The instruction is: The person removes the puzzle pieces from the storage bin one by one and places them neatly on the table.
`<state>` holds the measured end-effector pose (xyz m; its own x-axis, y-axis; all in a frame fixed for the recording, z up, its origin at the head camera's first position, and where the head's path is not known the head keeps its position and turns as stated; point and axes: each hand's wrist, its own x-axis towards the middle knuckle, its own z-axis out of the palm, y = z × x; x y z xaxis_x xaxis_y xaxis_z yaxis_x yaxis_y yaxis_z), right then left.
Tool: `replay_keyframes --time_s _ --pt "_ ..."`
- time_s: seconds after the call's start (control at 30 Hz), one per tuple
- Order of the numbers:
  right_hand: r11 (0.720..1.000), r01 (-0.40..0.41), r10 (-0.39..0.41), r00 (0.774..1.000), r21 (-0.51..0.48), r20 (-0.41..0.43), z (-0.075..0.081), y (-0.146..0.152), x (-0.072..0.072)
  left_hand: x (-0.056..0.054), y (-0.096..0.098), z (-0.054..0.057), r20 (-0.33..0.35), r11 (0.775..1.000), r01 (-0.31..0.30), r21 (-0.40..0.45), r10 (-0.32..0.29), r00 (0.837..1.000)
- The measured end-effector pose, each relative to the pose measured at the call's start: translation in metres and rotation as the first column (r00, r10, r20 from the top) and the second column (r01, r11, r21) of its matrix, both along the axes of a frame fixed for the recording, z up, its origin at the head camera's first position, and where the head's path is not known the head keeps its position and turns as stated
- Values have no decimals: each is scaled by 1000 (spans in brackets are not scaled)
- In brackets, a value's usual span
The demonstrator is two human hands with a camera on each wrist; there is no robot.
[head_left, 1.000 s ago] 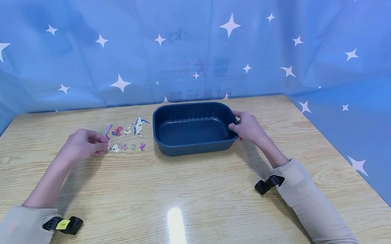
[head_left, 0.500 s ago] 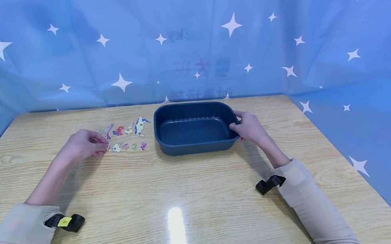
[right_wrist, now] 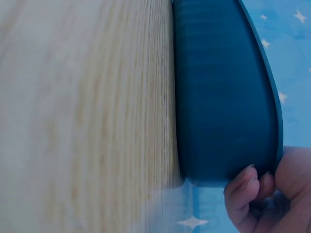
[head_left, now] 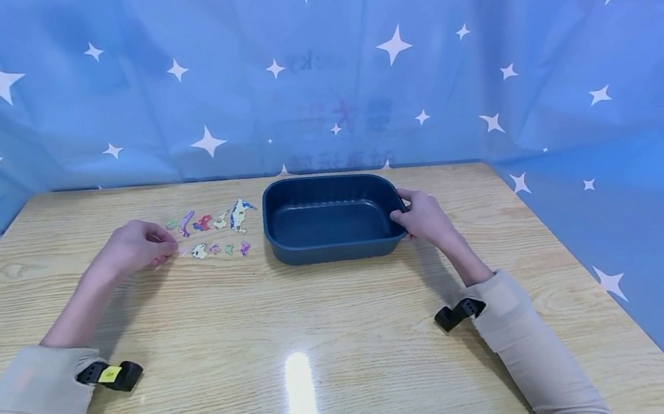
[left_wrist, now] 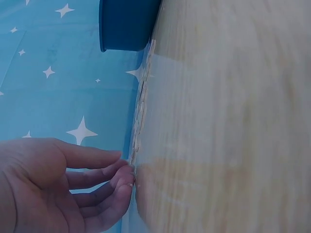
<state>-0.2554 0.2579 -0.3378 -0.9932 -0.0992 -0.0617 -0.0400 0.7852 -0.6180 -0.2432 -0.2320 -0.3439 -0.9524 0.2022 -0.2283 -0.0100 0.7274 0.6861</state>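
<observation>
In the head view my left hand (head_left: 140,246) is low over the table, its fingertips by a small pinkish flat cut-out (head_left: 184,252) at the left end of the front row. In the left wrist view the thumb and loosely bent fingers (left_wrist: 109,194) come near the tabletop, and I see nothing held between them. Two rows of colourful flat cut-outs lie there, among them a white-and-blue one (head_left: 239,215) and a red one (head_left: 203,223). My right hand (head_left: 422,217) grips the right end of a dark blue rectangular basin (head_left: 337,252), thumb over its rim.
The wooden table (head_left: 356,313) runs back to a blue curtain (head_left: 320,99) with white stars. A bright light reflection lies on the table in front. Each wrist bears a black camera mount (head_left: 111,375).
My left hand has drawn slightly left, uncovering the pinkish cut-out and a green one behind it. The right hand keeps its grip on the basin, which stays in place.
</observation>
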Motion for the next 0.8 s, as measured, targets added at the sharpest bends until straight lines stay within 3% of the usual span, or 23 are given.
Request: replay_keyframes --time_s 0.4,0.8 --pt "1000 -12 11 1000 -15 -5 -4 5 -5 3 13 4 -53 998 13 57 -10 999" --pt "999 -37 36 999 23 29 0 7 -5 3 23 -3 -118 992 41 123 -26 993"
